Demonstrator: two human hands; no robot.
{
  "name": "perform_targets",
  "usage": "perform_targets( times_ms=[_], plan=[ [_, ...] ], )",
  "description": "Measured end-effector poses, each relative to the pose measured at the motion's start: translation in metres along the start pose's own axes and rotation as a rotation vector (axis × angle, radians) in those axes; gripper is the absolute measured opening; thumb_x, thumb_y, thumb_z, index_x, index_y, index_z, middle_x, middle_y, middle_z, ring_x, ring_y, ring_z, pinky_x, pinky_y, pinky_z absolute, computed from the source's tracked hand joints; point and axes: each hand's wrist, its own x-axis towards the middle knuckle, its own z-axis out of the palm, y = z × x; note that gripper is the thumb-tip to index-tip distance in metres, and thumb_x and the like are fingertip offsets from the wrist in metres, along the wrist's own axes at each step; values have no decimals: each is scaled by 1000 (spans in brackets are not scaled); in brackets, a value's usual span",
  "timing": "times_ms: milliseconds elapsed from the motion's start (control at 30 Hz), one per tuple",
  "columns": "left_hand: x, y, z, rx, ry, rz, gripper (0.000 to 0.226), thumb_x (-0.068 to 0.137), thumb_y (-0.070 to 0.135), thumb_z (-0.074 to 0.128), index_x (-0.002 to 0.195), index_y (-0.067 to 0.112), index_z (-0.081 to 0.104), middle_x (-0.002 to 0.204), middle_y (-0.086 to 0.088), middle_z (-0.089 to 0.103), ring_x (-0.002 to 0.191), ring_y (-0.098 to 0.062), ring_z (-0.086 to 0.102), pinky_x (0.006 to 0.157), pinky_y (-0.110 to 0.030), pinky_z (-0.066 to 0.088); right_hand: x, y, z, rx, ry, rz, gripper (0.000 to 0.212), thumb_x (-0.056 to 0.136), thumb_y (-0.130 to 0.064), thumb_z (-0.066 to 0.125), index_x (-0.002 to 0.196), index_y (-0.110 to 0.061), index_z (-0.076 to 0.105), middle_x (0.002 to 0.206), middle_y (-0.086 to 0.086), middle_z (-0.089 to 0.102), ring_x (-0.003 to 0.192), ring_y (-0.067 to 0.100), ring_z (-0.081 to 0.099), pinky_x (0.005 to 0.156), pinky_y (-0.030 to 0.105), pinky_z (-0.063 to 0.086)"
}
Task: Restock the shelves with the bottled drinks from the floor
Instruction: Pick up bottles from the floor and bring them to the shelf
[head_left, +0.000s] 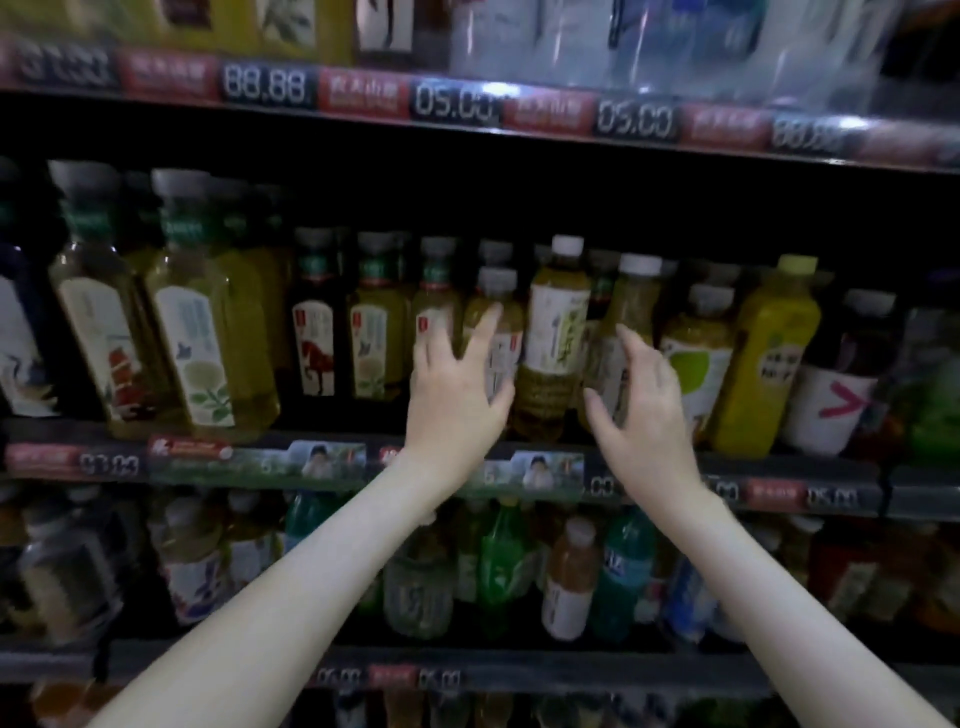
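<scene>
The middle shelf (779, 475) carries a row of yellow-green tea bottles. My left hand (457, 389) is raised before a small grey-capped bottle (500, 306), its fingers spread and the index finger lying along the bottle's side. My right hand (641, 400) hovers at a white-capped bottle (631, 301), fingers loosely bent, thumb apart, gripping nothing. Between my hands stands a taller white-capped green tea bottle (553, 338), upright and untouched. No floor stock is in view.
Larger tea bottles (202, 332) fill the left of the middle shelf, with a yellow bottle (763, 353) on the right. The top shelf (467, 109) holds water packs, and the lower shelf (467, 670) holds mixed soda and juice bottles (501, 561). Price strips line every shelf edge.
</scene>
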Motion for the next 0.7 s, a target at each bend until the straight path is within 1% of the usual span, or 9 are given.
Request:
perform_targets(
  times_ms=[67,167,200,267,333,433,533,633,700],
  plan=[
    [18,3,9,19,-24,-88,64,96,43,48,150,40,13,156,-14,10,143,-33,9,109,-47,32,14,3,5,82,2,-61,71,93,-19,61,151,-16,20,146,8,35,136,16,30,107,16,23],
    [42,7,16,36,-5,-107,72,95,45,50,150,41,5,157,-12,7,141,-37,17,105,-50,38,37,1,17,235,7,-146,79,92,-16,64,152,-12,14,141,-6,28,132,-2,23,106,3,17],
    [49,9,18,23,-3,-121,74,94,45,52,150,41,4,157,-11,8,139,-36,22,103,-47,40,46,0,23,266,8,-144,80,91,-17,64,152,-14,12,143,-5,29,132,-2,24,107,5,19],
    [61,10,25,18,-22,-140,76,94,46,52,151,41,1,156,-9,13,134,-33,30,95,-40,41,64,-1,34,299,13,-100,82,91,-20,65,152,-18,10,149,5,32,136,11,32,111,21,32],
    [71,5,33,15,-62,-133,75,94,48,48,150,42,-1,156,-8,19,133,-32,34,94,-39,42,78,-2,43,327,-23,-23,86,90,-21,65,153,-24,5,152,7,29,135,21,38,105,33,43],
    [79,-2,37,38,-98,-104,71,91,46,48,150,40,9,152,-6,27,127,-32,41,87,-33,42,90,0,47,326,-116,68,91,89,-22,64,152,-30,-1,153,5,28,124,26,48,86,30,48],
    [73,-3,28,14,-100,-70,74,87,40,59,148,36,17,148,-5,31,121,-32,45,80,-29,41,92,4,46,296,-169,114,98,87,-24,67,152,-29,-7,148,10,33,117,31,53,81,34,50],
    [63,-1,17,56,-143,-38,81,83,35,66,146,35,15,147,-9,28,117,-33,48,77,-37,51,90,2,38,322,-175,111,91,84,-18,70,151,-17,9,135,10,46,115,28,55,80,29,46],
    [56,0,11,86,-175,-30,82,83,36,65,144,38,9,142,-14,34,110,-33,52,67,-34,49,83,-5,30,363,-148,90,82,81,-13,73,145,-14,22,121,5,50,110,21,55,80,27,45]
  ],
)
